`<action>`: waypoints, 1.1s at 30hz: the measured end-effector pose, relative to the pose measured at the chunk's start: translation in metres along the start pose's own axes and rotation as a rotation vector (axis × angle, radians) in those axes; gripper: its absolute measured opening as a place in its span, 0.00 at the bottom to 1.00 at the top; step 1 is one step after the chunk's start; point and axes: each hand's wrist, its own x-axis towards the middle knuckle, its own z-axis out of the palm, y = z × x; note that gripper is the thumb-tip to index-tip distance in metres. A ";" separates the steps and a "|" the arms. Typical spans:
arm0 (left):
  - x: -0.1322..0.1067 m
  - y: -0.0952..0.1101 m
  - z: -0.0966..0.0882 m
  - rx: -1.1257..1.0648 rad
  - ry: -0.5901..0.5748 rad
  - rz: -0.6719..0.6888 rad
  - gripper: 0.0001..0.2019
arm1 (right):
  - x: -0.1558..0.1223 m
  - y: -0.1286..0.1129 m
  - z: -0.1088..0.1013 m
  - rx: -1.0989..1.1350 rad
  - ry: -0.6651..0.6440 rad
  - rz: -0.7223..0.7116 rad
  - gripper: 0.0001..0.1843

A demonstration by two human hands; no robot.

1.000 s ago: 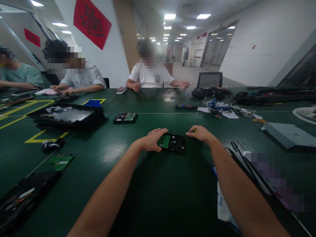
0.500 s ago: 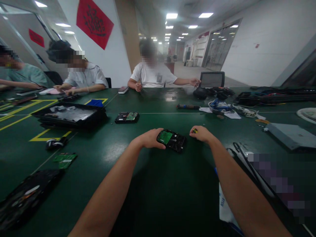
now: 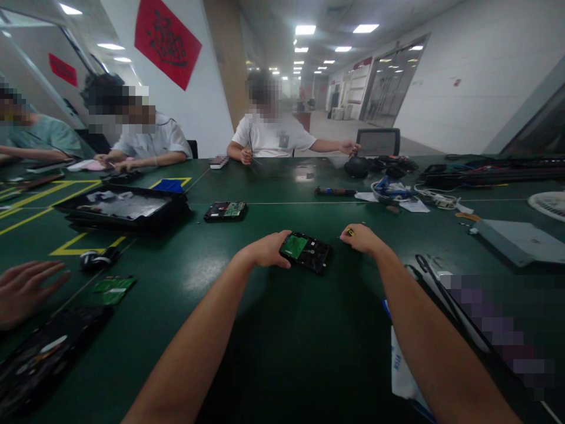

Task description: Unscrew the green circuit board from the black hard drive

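My left hand (image 3: 265, 250) grips the left end of a black hard drive (image 3: 309, 252) with a green circuit board on top, and tilts that end up off the green table (image 3: 273, 335). My right hand (image 3: 362, 237) rests on the table just right of the drive, fingers curled round a small yellow-and-black tool (image 3: 349, 232) whose tip pokes out.
A second hard drive (image 3: 225, 210) lies further out, beside a black tray (image 3: 119, 206). Loose green boards (image 3: 112, 287) and a black part (image 3: 95, 258) lie at left, where another person's hand (image 3: 26, 288) reaches in. Cables and tools (image 3: 392, 191) crowd the far right. Three people sit opposite.
My left hand went from lying on the flat drive to lifting its left end. Another person's hand has come in at the left edge. The seated person's arm stretched to the right.
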 end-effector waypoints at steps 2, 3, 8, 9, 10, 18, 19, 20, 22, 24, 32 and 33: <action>-0.001 0.000 0.000 -0.010 -0.001 0.015 0.52 | -0.001 -0.001 -0.002 0.015 -0.009 0.018 0.11; -0.001 -0.001 -0.001 -0.014 -0.004 0.018 0.51 | -0.002 -0.002 -0.004 0.025 -0.017 0.026 0.11; 0.000 -0.005 0.000 -0.055 0.007 0.021 0.50 | -0.011 -0.021 -0.013 0.104 -0.075 0.012 0.13; 0.000 -0.006 0.001 -0.066 0.011 0.033 0.50 | -0.014 -0.027 -0.015 0.140 -0.113 -0.010 0.13; 0.000 -0.006 0.001 -0.074 0.014 0.048 0.50 | -0.017 -0.033 -0.017 0.170 -0.143 -0.034 0.14; 0.002 -0.005 0.003 -0.050 0.036 0.033 0.50 | -0.033 -0.060 -0.023 0.011 -0.282 -0.018 0.12; 0.002 -0.005 0.003 -0.043 0.035 0.030 0.50 | -0.033 -0.060 -0.022 0.013 -0.298 -0.001 0.13; 0.003 -0.006 0.004 -0.039 0.034 0.027 0.49 | -0.033 -0.060 -0.022 0.029 -0.314 0.019 0.13; 0.004 -0.008 0.004 -0.039 0.031 0.010 0.47 | -0.034 -0.061 -0.020 0.087 -0.348 0.068 0.12; 0.005 -0.009 0.005 -0.039 0.023 -0.022 0.47 | -0.034 -0.062 -0.017 0.156 -0.389 0.101 0.10; 0.005 -0.012 0.002 0.030 -0.001 -0.097 0.48 | -0.035 -0.066 -0.012 0.377 -0.480 0.066 0.08; 0.004 -0.012 0.002 0.037 -0.004 -0.099 0.48 | -0.035 -0.066 -0.012 0.379 -0.478 0.067 0.08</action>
